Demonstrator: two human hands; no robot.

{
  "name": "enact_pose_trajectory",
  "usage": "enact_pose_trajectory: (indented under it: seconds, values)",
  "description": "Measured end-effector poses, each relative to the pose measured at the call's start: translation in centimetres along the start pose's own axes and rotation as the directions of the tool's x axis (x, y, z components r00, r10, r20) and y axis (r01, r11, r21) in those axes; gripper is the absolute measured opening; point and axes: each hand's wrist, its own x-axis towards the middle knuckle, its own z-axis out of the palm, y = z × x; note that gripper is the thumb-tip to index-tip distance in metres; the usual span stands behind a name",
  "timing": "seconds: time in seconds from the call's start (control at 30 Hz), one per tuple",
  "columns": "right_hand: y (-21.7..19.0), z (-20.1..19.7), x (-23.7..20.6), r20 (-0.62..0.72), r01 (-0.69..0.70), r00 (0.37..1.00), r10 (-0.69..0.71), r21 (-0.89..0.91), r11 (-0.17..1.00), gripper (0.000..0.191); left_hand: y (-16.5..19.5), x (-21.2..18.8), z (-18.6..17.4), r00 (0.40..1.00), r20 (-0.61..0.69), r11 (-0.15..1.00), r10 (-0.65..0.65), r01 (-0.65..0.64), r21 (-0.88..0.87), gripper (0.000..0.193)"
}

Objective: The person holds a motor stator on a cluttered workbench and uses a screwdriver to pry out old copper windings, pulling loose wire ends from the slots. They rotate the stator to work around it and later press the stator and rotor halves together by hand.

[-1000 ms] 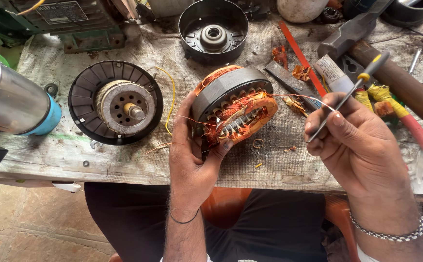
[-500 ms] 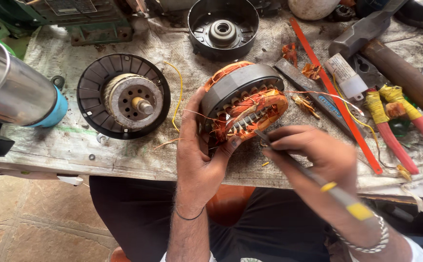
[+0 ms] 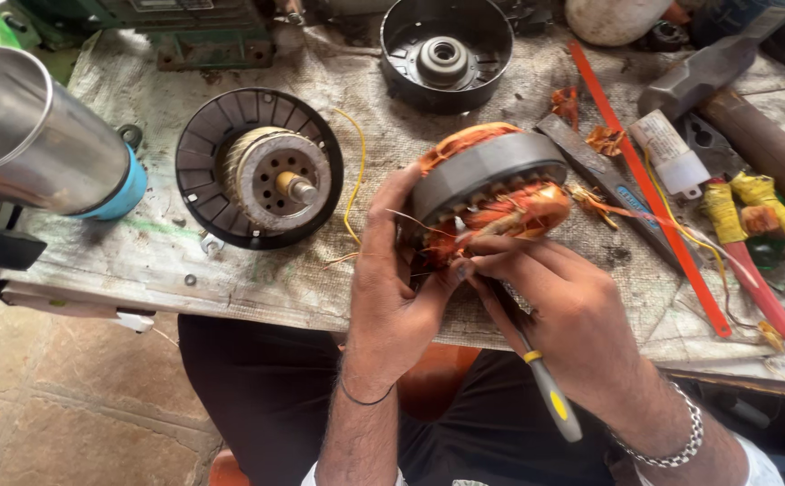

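The left hand [image 3: 392, 297] wraps around the near left side of a motor stator [image 3: 491, 193], its grip closed on the grey steel core with the thumb pressed against the copper windings. The stator stands tilted on its edge at the near rim of the counter [image 3: 257, 279], the orange-brown coils facing the person. The right hand [image 3: 563, 306] has its grip closed around a screwdriver [image 3: 536, 373] with a grey and yellow handle; the handle points back toward the person's body and the fingertips press at the lower windings, hiding the tip.

To the left on the counter lies a black fan-motor cover with its rotor and shaft [image 3: 271, 175], well apart from the stator. A second black end cover [image 3: 446, 54] sits at the far side. To the right lie a red hacksaw blade [image 3: 653, 193], a hammer [image 3: 725, 81] and pliers with yellow-taped handles [image 3: 752, 243]. A shiny metal cylinder [image 3: 32, 135] juts in at the left.
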Motion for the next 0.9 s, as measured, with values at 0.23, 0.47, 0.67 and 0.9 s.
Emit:
enact_pose_trajectory:
  seconds: [0.23, 0.47, 0.67, 0.9]
  values:
    - [0.5, 0.3, -0.5, 0.007, -0.054, 0.999, 0.054, -0.01, 0.999, 0.027, -0.4, 0.0, 0.0, 0.992, 0.053, 0.993, 0.112, -0.11, -0.041, 0.085]
    - [1.3, 0.3, -0.7, 0.015, 0.023, 1.0, -0.023, -0.032, 0.999, 0.026, -0.4, 0.0, 0.0, 0.991, 0.024, 0.989, 0.13, -0.131, 0.061, 0.087]
    - [1.6, 0.7, -1.0, 0.008, 0.06, 0.998, -0.06, -0.077, 0.995, 0.028, -0.3, 0.0, 0.2, 0.993, 0.007, 0.992, 0.114, -0.114, 0.054, 0.084]
    - [1.8, 1.0, -1.1, -0.002, 0.017, 1.0, -0.017, -0.017, 1.0, 0.025, -0.2, -0.2, 0.3, 0.997, 0.015, 0.995, 0.077, -0.078, 0.059, 0.083]
